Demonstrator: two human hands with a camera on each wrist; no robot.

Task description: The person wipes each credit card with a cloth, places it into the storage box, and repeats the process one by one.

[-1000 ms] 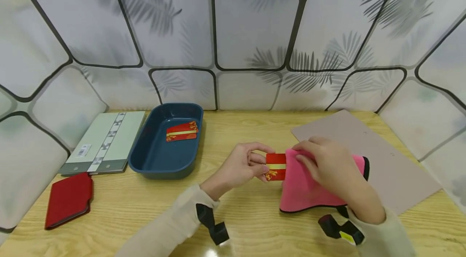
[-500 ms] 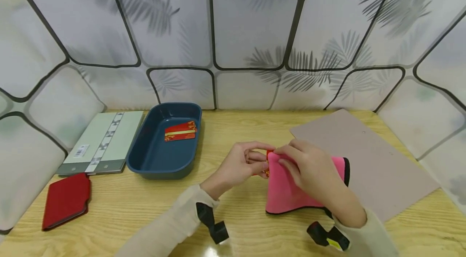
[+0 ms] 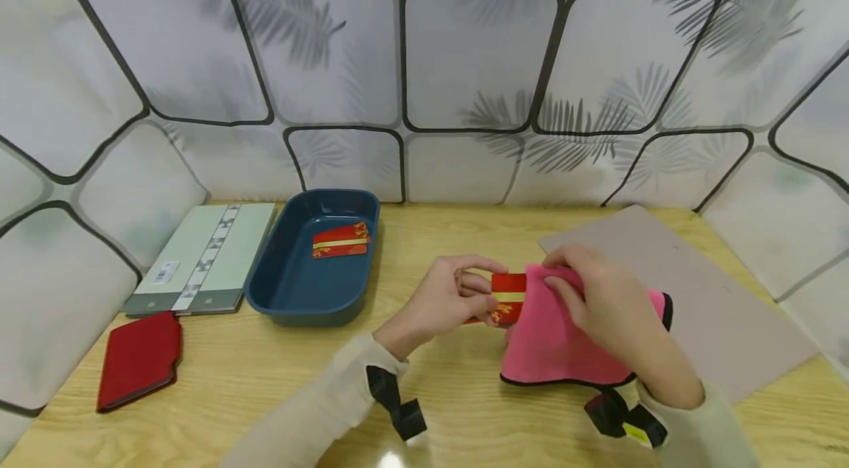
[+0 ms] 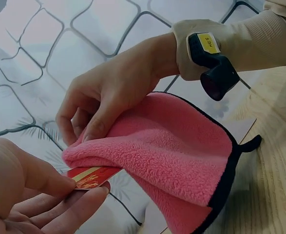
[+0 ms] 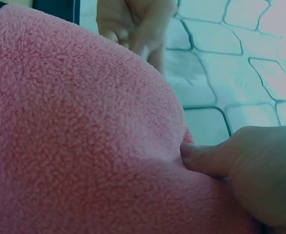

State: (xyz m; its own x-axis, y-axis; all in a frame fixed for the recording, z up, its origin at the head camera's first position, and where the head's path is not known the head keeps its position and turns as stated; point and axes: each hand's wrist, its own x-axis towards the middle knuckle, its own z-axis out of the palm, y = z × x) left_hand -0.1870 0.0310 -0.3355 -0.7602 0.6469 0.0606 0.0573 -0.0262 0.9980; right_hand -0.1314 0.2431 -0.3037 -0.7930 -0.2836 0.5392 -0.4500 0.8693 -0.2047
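Note:
My left hand point(image 3: 454, 298) pinches the left end of a flat red card point(image 3: 508, 298) with a gold stripe and gold pattern. Thumb and fingers grip that card at its edge in the left wrist view, while its other end is hidden under a pink fleecy cloth point(image 4: 177, 151) with black edging. My right hand point(image 3: 600, 306) pinches the folded upper left edge of the cloth between thumb and fingers. In the right wrist view the cloth fills most of the picture, with my right thumb point(image 5: 206, 158) pressing into it.
At the left a blue tray point(image 3: 292, 298) holds red-and-gold cards point(image 3: 340, 241). Beside it lie a pale green folder point(image 3: 199, 262) with a patterned band and a dark red leather-like booklet point(image 3: 141, 360). A greyish board point(image 3: 716, 313) lies at the right, partly behind the cloth.
The cloth and right hand slid left over the card, nearly covering it, then moved back right, so more of the card shows now. The left hand keeps its hold.

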